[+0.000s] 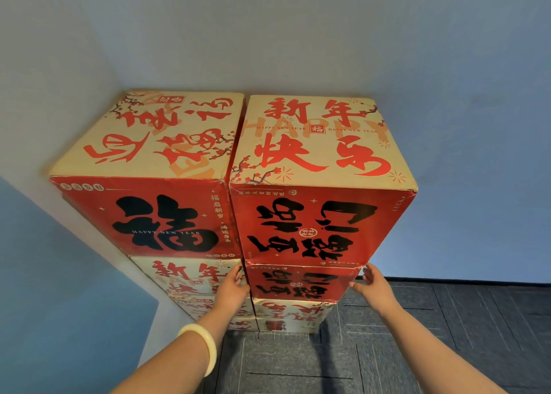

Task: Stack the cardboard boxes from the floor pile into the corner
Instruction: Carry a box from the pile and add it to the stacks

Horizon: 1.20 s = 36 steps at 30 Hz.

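Left hand [235, 289], right hand [373, 286] touch box [301, 284] edges (seemingly).

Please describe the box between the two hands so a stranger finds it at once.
Two stacks of boxes fill the corner; take the right stack. The box is second from its top, between left hand and right hand. Its front is red; the box below and the box beside it show beige.

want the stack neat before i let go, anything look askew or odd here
Nothing leans, but the top right box and the red box under it show inverted black lettering; the top left box reads upright.
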Each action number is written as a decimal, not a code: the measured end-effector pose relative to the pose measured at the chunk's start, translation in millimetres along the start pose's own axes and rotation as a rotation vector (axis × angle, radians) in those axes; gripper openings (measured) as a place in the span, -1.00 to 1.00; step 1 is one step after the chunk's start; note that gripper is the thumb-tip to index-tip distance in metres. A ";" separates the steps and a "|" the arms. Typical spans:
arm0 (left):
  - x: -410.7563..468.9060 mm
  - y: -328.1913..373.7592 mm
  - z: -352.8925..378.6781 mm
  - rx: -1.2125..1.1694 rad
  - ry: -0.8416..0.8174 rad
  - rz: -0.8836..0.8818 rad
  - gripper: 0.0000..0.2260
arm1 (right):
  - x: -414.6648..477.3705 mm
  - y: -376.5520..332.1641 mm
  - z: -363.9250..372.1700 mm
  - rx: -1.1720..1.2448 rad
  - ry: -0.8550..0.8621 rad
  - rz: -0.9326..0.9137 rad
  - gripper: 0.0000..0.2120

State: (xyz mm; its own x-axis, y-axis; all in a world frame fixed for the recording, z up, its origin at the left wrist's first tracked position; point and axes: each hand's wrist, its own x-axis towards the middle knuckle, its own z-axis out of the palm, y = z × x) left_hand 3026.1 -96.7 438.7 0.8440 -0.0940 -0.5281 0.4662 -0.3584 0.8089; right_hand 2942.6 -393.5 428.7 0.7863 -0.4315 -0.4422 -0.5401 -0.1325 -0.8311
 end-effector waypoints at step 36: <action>-88.9 75.4 100.2 0.324 -0.318 0.251 -0.56 | -135.8 18.4 -80.3 0.226 0.215 -0.032 -0.46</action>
State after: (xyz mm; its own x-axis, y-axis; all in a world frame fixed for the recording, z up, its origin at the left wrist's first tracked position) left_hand 2959.7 -208.5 520.7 0.7734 -0.4738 -0.4211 0.1110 -0.5528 0.8259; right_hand 2801.8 -409.0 500.6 0.7071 -0.6124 -0.3535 -0.4170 0.0426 -0.9079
